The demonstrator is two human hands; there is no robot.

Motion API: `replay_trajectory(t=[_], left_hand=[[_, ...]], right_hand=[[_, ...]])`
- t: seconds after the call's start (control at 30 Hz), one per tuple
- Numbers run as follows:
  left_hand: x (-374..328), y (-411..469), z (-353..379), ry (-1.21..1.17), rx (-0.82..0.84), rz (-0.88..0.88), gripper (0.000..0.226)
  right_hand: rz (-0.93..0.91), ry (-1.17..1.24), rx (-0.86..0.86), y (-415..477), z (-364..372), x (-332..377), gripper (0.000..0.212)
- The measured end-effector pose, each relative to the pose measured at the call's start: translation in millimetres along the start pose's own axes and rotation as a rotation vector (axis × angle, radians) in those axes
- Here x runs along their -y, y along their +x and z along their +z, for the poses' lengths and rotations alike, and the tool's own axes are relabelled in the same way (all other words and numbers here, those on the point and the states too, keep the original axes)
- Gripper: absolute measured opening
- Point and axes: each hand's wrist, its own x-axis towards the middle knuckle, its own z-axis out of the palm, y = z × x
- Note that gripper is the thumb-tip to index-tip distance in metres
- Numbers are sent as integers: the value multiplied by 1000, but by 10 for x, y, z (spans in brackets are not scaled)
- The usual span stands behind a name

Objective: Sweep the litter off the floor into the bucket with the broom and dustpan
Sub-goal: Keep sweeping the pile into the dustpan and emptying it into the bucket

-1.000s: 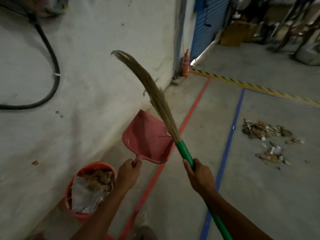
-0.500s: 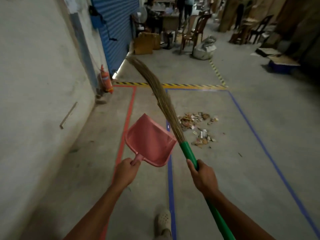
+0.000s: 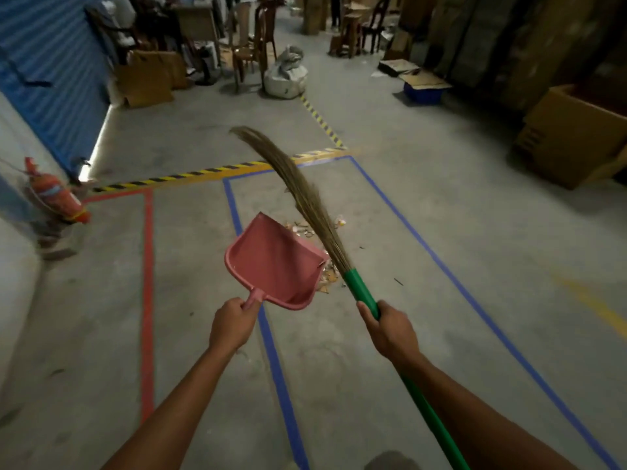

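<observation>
My left hand point(image 3: 232, 322) grips the short handle of a pink dustpan point(image 3: 273, 262), held up in the air with nothing in its pan. My right hand point(image 3: 390, 329) grips the green handle of a grass broom point(image 3: 305, 198), whose bristles point up and away to the left. Scraps of litter point(image 3: 327, 278) lie on the concrete floor inside the blue-taped rectangle, mostly hidden behind the dustpan and broom. The bucket is out of view.
A red fire extinguisher point(image 3: 56, 196) stands by the left wall under a blue shutter point(image 3: 51, 79). Red tape point(image 3: 147, 266), blue tape point(image 3: 441, 262) and yellow-black hazard tape point(image 3: 190, 174) mark the floor. Cardboard boxes point(image 3: 576, 134), chairs and a white sack point(image 3: 286, 74) stand farther off.
My view has swung right, away from the wall and the orange bucket, toward the litter pile. Both hands keep their hold; dustpan and broom now sit over the litter.
</observation>
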Motion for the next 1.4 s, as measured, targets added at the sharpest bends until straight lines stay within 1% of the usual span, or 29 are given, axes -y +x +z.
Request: replay_trajectory(t=[0.17, 0.37, 0.57, 0.73, 0.83, 0.93, 1.03, 1.07, 1.17, 1.23, 1.3, 1.4], left_hand=[[-316, 666, 357, 23, -4, -41, 68], [-684, 1364, 845, 43, -8, -149, 66], [-1091, 1915, 1237, 33, 26, -277, 67], [-1051, 2462, 1571, -3, 70, -330, 68], [-747, 2890, 1953, 40, 88, -368, 71], [-224, 3349, 2519, 76, 86, -410, 74], [364, 3727, 3179, 87, 128, -457, 72], [569, 3822, 3410, 96, 141, -466, 72], [1054, 3973, 4003, 91, 146, -516, 70], [1376, 4058, 4367, 63, 141, -544, 67], [1643, 4110, 4664, 36, 141, -579, 64], [1876, 4204, 4977, 15, 126, -596, 61]], right_hand=[[57, 37, 53, 788, -78, -188, 48], [34, 22, 142, 1981, -98, -548, 52], [25, -32, 290, 3020, -223, -805, 54], [55, -83, 435, 3716, -140, -1022, 49], [106, -101, 520, 4072, 265, -1282, 50], [149, -137, 565, 4403, 937, -1623, 51], [186, -162, 612, 4658, 1666, -1959, 52], [196, -172, 626, 4720, 1931, -2086, 56], [226, -188, 651, 4807, 2524, -2401, 77], [213, -222, 698, 4882, 2898, -2619, 81], [199, -281, 744, 4945, 3168, -2772, 74], [225, -351, 758, 5066, 3449, -3011, 52]])
